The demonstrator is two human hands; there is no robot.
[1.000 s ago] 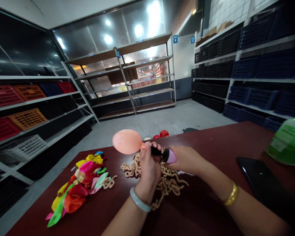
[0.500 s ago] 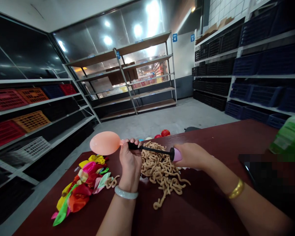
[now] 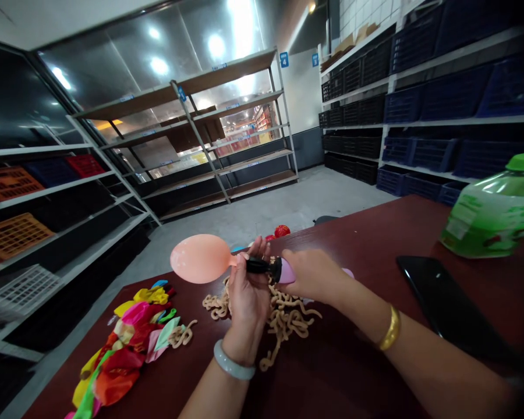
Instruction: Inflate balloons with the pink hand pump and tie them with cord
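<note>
— Item one, left side: what am I holding?
— Your left hand point(image 3: 247, 291) is pinching the neck of the peach balloon point(image 3: 201, 259) onto the black nozzle of the hand pump point(image 3: 273, 269). The balloon is jutting out leftward, partly filled, above the table point(image 3: 353, 372).
— Item two, right side?
— Your right hand point(image 3: 310, 273) is closing around the pump's pink body, probably a full fist, though its fingers are hidden.
— Items lying below?
— A tan cord pile point(image 3: 288, 317) is lying under both hands, with a heap of flat coloured balloons point(image 3: 131, 337) sitting left of it.
</note>
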